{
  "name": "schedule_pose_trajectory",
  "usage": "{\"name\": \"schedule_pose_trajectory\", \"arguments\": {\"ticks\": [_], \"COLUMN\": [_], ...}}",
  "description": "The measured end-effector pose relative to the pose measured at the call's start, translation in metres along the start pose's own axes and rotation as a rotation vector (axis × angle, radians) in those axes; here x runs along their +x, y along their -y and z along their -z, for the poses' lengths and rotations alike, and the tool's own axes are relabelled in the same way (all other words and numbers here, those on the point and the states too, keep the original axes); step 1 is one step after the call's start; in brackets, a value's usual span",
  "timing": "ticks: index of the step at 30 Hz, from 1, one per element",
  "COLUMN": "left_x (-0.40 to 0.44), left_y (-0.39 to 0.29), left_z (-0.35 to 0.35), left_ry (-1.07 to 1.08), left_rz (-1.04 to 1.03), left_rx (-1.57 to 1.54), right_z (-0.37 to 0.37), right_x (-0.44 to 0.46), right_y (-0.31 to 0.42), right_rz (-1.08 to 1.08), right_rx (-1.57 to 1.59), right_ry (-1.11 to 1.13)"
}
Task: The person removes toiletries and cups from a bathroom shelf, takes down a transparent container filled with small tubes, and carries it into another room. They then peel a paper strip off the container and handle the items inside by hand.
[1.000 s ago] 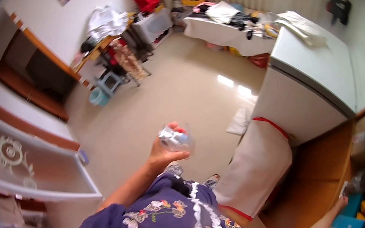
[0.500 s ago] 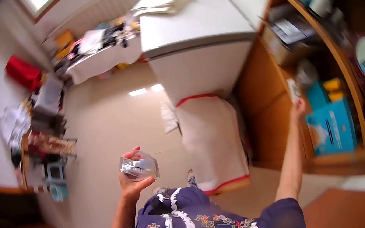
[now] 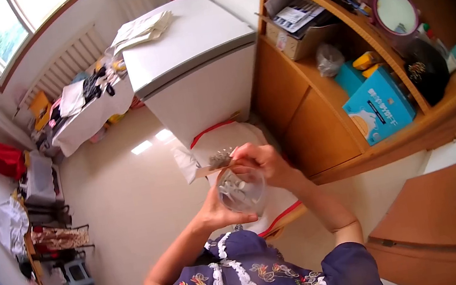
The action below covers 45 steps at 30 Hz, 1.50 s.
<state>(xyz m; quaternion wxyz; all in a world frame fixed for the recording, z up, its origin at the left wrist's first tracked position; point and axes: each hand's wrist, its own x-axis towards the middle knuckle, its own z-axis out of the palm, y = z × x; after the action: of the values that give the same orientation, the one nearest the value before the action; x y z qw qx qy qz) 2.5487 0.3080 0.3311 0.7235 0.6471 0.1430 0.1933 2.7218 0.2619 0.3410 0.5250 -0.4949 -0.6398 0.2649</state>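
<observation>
A clear plastic cup (image 3: 241, 192) with small whitish and metallic-looking items inside is gripped by my left hand (image 3: 220, 209), its fingers wrapped round the near-left side. Just above the cup's far rim, my right hand (image 3: 263, 163) is closed, its fingertips pinched on something I cannot make out. A small grey, bristly-looking bunch (image 3: 222, 158) shows beside those fingertips, above the cup. Whether the right fingers hold that bunch is unclear.
Behind my hands stands a white chest-like appliance (image 3: 184, 48) with folded cloth (image 3: 142, 30) on top. A wooden cabinet (image 3: 320, 128) at the right holds a blue box (image 3: 379, 107), a carton and a round mirror (image 3: 395, 12). A cloth-covered table (image 3: 79, 131) stands at back left.
My right hand has come away from the cabinet shelf to the cup. My left hand and the cup have shifted right in view, which has turned toward the cabinet.
</observation>
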Motion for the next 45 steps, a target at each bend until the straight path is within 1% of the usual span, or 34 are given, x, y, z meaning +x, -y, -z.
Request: {"name": "schedule_pose_trajectory", "arguments": {"ticks": [1,3,5,6,7,10,11,13,16,19,22,25,26,28,30,31,32,33,35,36,39,40,43,45], "left_x": [-0.004,-0.010,-0.014,-0.017,-0.017,-0.021,-0.022,-0.023,-0.023,-0.021,-0.018,-0.017,-0.017,-0.015,-0.015,-0.017,-0.016,-0.015,-0.020,-0.021,-0.024,-0.024,-0.024,-0.022], "left_y": [-0.002,0.001,-0.001,0.004,0.007,0.001,0.003,0.004,0.001,-0.005,-0.007,-0.006,-0.004,-0.003,0.000,0.002,0.003,0.003,0.004,0.011,0.014,0.011,0.022,0.025], "left_z": [-0.001,0.001,0.000,-0.002,-0.001,-0.004,-0.004,-0.004,-0.008,-0.013,-0.017,-0.018,-0.018,-0.016,-0.014,-0.014,-0.012,-0.010,-0.007,0.000,0.004,-0.001,0.000,0.002], "left_ry": [-0.017,-0.049,-0.065,-0.102,-0.114,-0.105,-0.097,-0.088,-0.088,-0.109,-0.124,-0.133,-0.137,-0.132,-0.137,-0.144,-0.151,-0.145,-0.131,-0.083,-0.039,-0.060,-0.068,-0.064], "left_rz": [0.053,0.062,0.032,0.020,-0.008,-0.013,-0.009,0.006,-0.001,0.027,0.037,0.053,0.060,-0.027,-0.116,-0.160,-0.209,-0.187,-0.123,-0.102,-0.069,-0.026,-0.010,-0.023], "left_rx": [-0.112,-0.118,-0.108,-0.151,-0.152,-0.179,-0.204,-0.254,-0.245,-0.225,-0.189,-0.203,-0.216,-0.109,-0.045,-0.034,-0.020,-0.020,-0.027,0.052,0.104,0.024,0.040,0.069], "right_z": [-0.007,-0.011,-0.010,-0.014,-0.017,-0.020,-0.021,-0.023,-0.038,-0.052,-0.073,-0.085,-0.087,-0.082,-0.081,-0.078,-0.066,-0.053,-0.034,-0.030,-0.028,-0.026,-0.021,-0.023], "right_x": [-0.002,-0.003,-0.007,-0.010,-0.013,-0.017,-0.020,-0.023,-0.029,-0.034,-0.041,-0.040,-0.040,-0.028,-0.033,-0.035,-0.038,-0.037,-0.038,-0.037,-0.031,-0.030,-0.032,-0.033], "right_y": [-0.008,-0.006,0.001,-0.008,-0.014,-0.019,-0.026,-0.032,-0.047,-0.045,-0.054,-0.067,-0.065,-0.032,-0.069,-0.075,-0.076,-0.069,-0.055,-0.058,-0.058,-0.051,-0.048,-0.056], "right_rz": [-0.016,-0.044,-0.234,-0.242,-0.288,-0.183,-0.185,-0.164,-0.183,-0.290,-0.428,-0.521,-0.610,-0.781,-0.628,-0.552,-0.408,-0.344,-0.229,-0.259,-0.233,-0.254,-0.369,-0.371], "right_rx": [0.075,0.173,0.024,0.017,0.092,0.163,0.204,0.357,0.587,1.046,1.431,1.730,1.658,1.499,1.520,1.529,1.397,1.226,0.890,0.692,0.659,0.719,0.727,0.669], "right_ry": [0.014,-0.021,0.032,0.022,0.049,0.115,0.144,0.152,0.066,-0.017,-0.178,-0.107,-0.198,-0.372,-0.436,-0.469,-0.407,-0.294,-0.090,-0.033,-0.007,-0.001,0.057,0.103]}}
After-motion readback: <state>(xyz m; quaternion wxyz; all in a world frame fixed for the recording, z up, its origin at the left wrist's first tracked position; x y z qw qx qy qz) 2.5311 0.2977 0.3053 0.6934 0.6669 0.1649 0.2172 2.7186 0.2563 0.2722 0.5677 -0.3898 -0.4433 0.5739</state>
